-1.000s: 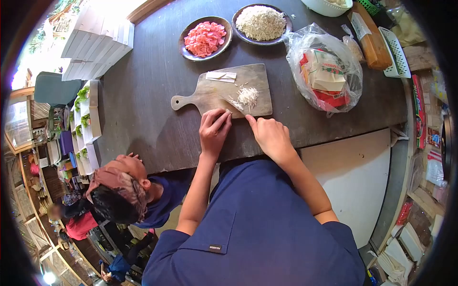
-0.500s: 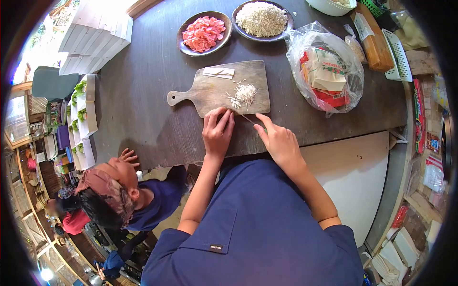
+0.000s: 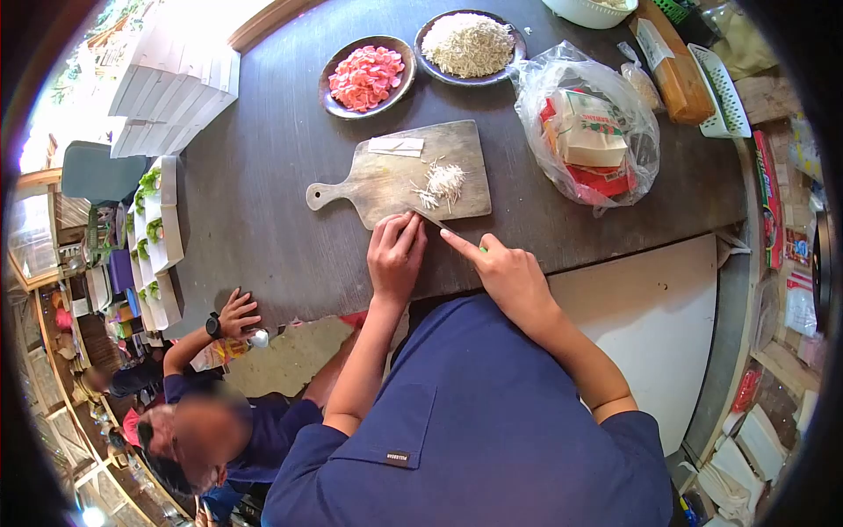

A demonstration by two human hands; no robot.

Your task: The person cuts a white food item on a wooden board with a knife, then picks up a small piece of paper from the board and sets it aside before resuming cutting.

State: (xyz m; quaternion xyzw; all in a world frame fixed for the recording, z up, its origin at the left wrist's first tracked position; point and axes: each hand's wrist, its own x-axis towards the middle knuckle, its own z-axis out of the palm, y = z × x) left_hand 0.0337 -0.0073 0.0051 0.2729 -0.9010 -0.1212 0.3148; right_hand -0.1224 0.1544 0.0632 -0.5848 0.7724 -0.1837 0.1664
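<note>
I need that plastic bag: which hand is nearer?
Right. The right hand is nearside-left of the plastic bag; the left hand is farther left, at the cutting board's near edge.

The dark counter (image 3: 263,220) carries a wooden board (image 3: 378,189) between its near edge and two bowls, the pink-filled bowl (image 3: 335,107) left of the pale-filled bowl (image 3: 470,80). Toward the right edge lies a plastic bag (image 3: 634,132); beyond it, near the far right corner, are a pouch (image 3: 641,85), brown box (image 3: 683,83), basket (image 3: 722,98) and tub (image 3: 587,16). White boxes (image 3: 171,88) stand along the left edge.
</note>
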